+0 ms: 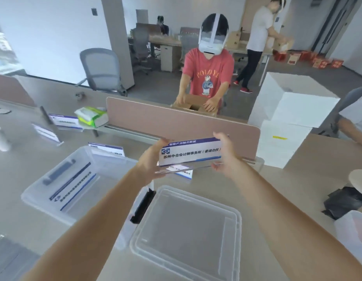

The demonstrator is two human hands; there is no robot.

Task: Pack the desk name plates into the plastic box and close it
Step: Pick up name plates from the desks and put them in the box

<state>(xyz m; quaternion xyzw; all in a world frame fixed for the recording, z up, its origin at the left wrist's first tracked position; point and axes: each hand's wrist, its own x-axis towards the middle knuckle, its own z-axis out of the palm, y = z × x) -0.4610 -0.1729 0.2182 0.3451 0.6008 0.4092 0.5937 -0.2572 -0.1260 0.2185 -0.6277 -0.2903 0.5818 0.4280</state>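
Count: six name plates (pixel 191 154), possibly one more blurred; one plastic box (pixel 74 179); one lid (pixel 188 230); two hands (pixel 151 161); three white foam boxes (pixel 297 102).

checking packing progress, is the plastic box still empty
No, the plastic box already has a name plate lying flat inside, while both hands hold another plate above the desk.

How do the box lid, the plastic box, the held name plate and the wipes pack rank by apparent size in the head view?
1. box lid, though nearest the camera
2. plastic box
3. held name plate
4. wipes pack, farthest away
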